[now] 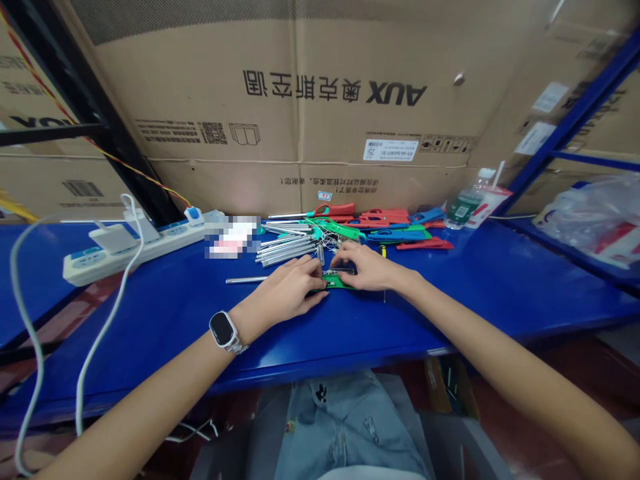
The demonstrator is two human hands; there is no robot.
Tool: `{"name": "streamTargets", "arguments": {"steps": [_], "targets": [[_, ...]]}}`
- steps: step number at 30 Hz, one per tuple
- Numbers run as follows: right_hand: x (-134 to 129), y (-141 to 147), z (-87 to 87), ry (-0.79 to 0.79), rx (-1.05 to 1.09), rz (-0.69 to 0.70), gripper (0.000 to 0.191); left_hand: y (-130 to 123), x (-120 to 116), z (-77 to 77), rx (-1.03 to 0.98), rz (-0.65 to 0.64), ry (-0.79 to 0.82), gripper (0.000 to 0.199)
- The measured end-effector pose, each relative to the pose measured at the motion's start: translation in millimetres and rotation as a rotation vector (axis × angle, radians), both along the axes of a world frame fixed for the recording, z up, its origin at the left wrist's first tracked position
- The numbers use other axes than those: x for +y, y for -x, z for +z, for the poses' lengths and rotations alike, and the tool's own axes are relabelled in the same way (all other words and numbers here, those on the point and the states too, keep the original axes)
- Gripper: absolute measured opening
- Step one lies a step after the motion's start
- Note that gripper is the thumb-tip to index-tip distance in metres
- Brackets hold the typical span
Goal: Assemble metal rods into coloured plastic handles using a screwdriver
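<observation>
The blue table (pixel 300 337) is carrying a green lighter (pixel 340 282), which is lying between both hands. The left hand (pixel 295 288) is holding it beside the tube, thumb and fingers clamped on it; the right hand (pixel 367 265) is resting bent over the other end, and whether its fingers are pinching anything I cannot tell. Its plastic is probably feeling light and stiff, offering the surest hold; its slim metal tube (pixel 245 281) is likely being slippery.
</observation>
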State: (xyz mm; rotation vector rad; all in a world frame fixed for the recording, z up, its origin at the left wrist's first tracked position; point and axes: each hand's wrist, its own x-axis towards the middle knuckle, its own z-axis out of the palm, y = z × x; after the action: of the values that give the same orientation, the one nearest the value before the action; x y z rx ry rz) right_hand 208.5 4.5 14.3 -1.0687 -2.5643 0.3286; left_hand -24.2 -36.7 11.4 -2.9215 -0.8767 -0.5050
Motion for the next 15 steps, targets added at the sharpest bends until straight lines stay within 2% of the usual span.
{"name": "streamTargets", "arguments": {"steps": [5,10,15], "targets": [[0,6,0.9,0.102,-0.028,-0.083,0.026,0,0,-0.5,0.002,0.005,-0.008,0.025],[-1,12,1.9,0.130,-0.045,-0.110,0.012,-1,0,-0.5,0.005,0.012,-0.008,0.025],[-5,2,0.1,0.173,0.206,-0.018,0.009,-1,-1,0.4,-0.007,0.008,0.008,0.028]]}}
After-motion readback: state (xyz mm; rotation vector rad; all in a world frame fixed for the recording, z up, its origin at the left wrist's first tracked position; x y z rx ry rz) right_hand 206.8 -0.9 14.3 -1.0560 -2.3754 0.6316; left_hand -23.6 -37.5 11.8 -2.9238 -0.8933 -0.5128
